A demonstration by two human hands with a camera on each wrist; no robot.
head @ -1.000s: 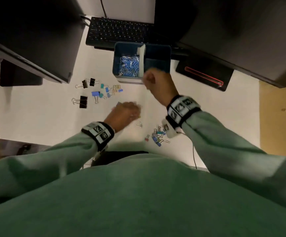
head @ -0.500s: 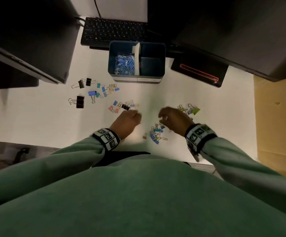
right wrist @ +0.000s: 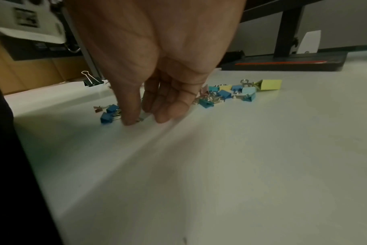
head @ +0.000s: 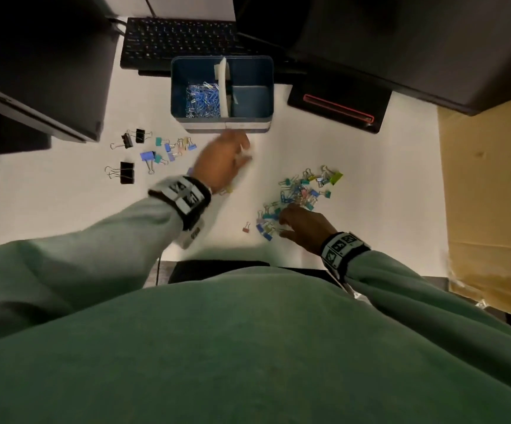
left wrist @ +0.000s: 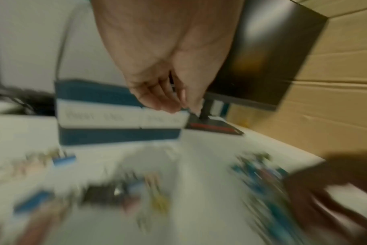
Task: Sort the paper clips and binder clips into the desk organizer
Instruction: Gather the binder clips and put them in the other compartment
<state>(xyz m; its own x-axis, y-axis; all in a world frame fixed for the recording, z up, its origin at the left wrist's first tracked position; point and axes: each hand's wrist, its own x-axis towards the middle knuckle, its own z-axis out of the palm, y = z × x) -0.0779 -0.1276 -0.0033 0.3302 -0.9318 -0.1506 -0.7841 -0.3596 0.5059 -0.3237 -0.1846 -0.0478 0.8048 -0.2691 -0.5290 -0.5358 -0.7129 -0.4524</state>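
From the head view, the boxy blue desk organizer (head: 222, 93) holds wiry paper clips (head: 202, 97) in its left compartment. The left hand (head: 222, 162) hovers just before it; the right hand (head: 304, 226) touches scattered binder clips (head: 301, 194) right of it.

Left wrist: blurred fingertips (left wrist: 168, 106) pinched together; contents unclear.

Right wrist: thumb and fingers (right wrist: 163, 114) pinch something small and metallic.

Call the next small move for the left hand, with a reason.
Probably carry on up over the desk organizer and release there. The left hand is just short of its front wall, fingertips pinched together as if on something small; what it holds is too blurred to tell.
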